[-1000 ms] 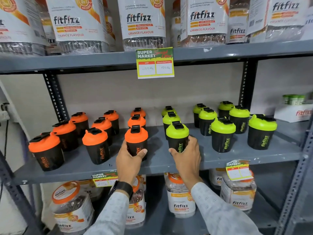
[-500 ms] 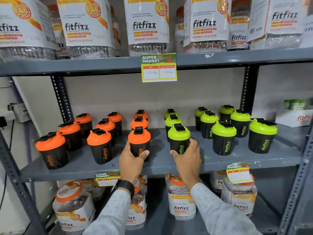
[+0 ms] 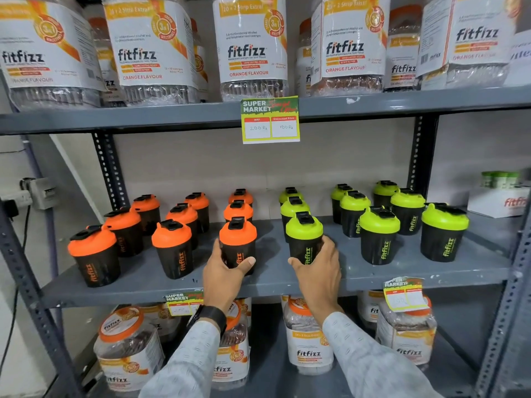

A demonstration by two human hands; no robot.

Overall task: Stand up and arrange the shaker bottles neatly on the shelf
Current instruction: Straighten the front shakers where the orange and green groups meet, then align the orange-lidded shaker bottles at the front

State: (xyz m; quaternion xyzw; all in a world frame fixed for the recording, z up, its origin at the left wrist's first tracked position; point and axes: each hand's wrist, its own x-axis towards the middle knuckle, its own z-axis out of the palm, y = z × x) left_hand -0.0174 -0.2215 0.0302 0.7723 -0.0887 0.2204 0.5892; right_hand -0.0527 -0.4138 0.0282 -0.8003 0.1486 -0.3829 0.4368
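Looking at the grey metal shelf [image 3: 359, 278], we see all shaker bottles standing upright on it. Starting left of the price tag [image 3: 270, 119] that hangs from the board above, there are nine orange-lidded shakers [image 3: 171, 248] in three rows going back. Our left hand [image 3: 222, 272] is wrapped around the front orange-lidded shaker [image 3: 238, 244], almost straight below the tag, thumb on its right side. Just right of it, also below the tag, our right hand [image 3: 320, 270] grips the front green-lidded shaker [image 3: 304, 239], thumb at its lower left. Both held bottles rest on the shelf near its front edge. Further right of the tag stand the other green-lidded shakers [image 3: 379, 234], the last one [image 3: 444, 235] near the right post.
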